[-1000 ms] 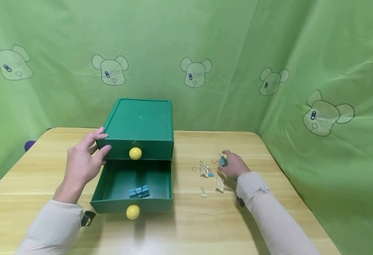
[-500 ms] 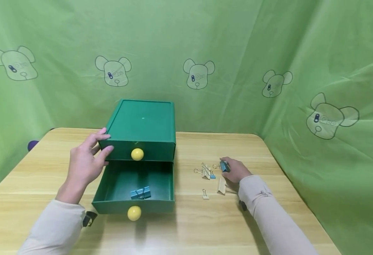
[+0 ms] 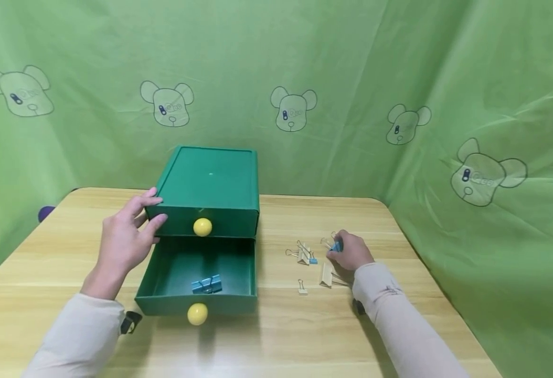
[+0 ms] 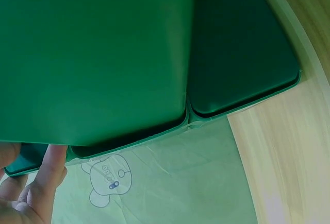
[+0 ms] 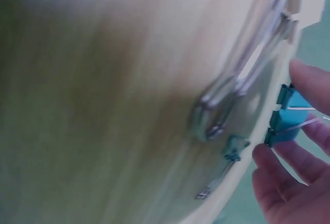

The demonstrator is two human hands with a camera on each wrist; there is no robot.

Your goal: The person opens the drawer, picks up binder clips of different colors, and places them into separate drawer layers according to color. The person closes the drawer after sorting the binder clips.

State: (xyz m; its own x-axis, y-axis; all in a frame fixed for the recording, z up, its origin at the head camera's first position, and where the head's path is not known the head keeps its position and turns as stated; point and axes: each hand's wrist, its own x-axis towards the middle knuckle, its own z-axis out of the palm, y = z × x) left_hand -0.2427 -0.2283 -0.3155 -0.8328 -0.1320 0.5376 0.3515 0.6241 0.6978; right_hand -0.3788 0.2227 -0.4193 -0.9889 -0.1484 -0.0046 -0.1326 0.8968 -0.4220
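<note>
My left hand (image 3: 123,239) grips the front left corner of a green desktop drawer box (image 3: 210,176), thumb against its front and fingers along the top and side. The lower drawer (image 3: 229,305) is pulled out, and a teal binder clip (image 3: 206,285) lies in it. Over the table at the right, my right hand (image 3: 353,252) pinches a blue binder clip (image 3: 336,246). In the right wrist view this clip (image 5: 293,115) sits between thumb and fingers, its wire handles showing. Close by lie a large cream binder clip (image 3: 326,275) and a smaller cream clip (image 3: 303,255).
A small blue clip (image 3: 313,260) and a small cream clip (image 3: 302,291) also lie on the wooden table (image 3: 286,336). The right wrist view shows another small teal clip (image 5: 233,149). The upper drawer, with a yellow knob (image 3: 203,227), is closed. Green curtains (image 3: 342,157) surround the table.
The right hand has taken hold of the blue binder clip and turned it, so its handles now point up and left. The left hand stays on the drawer box.
</note>
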